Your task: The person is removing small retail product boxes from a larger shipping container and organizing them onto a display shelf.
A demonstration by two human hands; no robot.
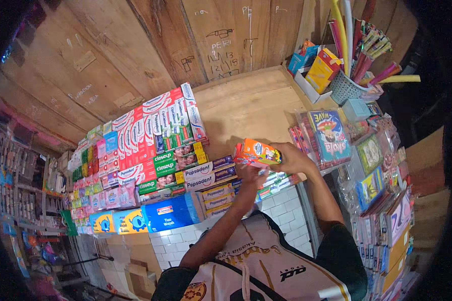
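Over the wooden shelf top I hold a small orange carton (256, 151) with colourful pictures on it. My right hand (292, 158) is closed around its right end. My left hand (252, 175) is at its lower left side, fingers bent against it; part of the grip is hidden. Just left of the hands stand stacked toothpaste boxes (150, 129) in red, white and green. More toothpaste boxes, purple and white (209, 176), lie in rows in front of them. Beneath my forearms are several green and white boxes (275, 184).
Blue tissue packs (172, 211) line the front left edge. At right are bagged booklets (329, 134) and stacked books (397, 220). A woven basket (344, 88) of coloured rolls and a yellow box (323, 70) stand at the back right. A plank wall (135, 45) rises behind.
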